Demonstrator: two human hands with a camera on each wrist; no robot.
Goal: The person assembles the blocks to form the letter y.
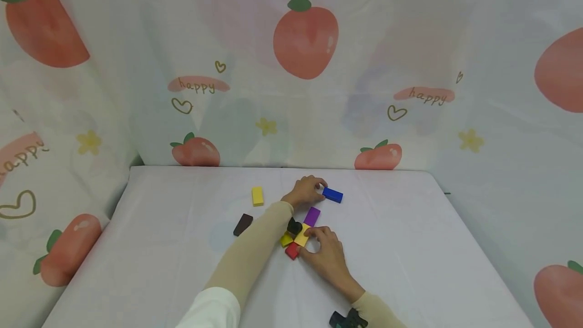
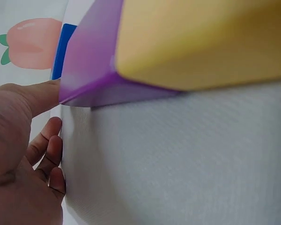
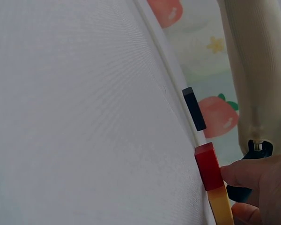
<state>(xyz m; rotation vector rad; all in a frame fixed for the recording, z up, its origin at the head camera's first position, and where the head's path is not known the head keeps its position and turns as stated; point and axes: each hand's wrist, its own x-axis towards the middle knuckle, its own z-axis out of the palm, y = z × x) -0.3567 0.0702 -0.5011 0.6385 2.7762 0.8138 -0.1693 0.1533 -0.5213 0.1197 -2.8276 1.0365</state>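
My left hand (image 1: pixel 306 191) is at the far side of the table, thumb and forefinger pinching the near-left end of a blue block (image 1: pixel 333 195). In the left wrist view the blue block (image 2: pixel 62 51) is mostly hidden behind a purple block (image 2: pixel 91 65). Nearer, the purple block (image 1: pixel 311 216), a light yellow block (image 1: pixel 301 237) and a red block (image 1: pixel 292 251) lie in a slanting row. Beside this row is my right hand (image 1: pixel 327 254), its thumb touching the red block (image 3: pixel 209 166) and its forefinger at the light yellow block (image 3: pixel 220 206).
A darker yellow block (image 1: pixel 286 240) lies left of the row, partly under the left wrist's black camera (image 1: pixel 294 227). Farther left are a dark brown block (image 1: pixel 243 224) and another yellow block (image 1: pixel 257 196). Fruit-printed cloth (image 1: pixel 282 115) hangs behind the white table (image 1: pixel 410 247).
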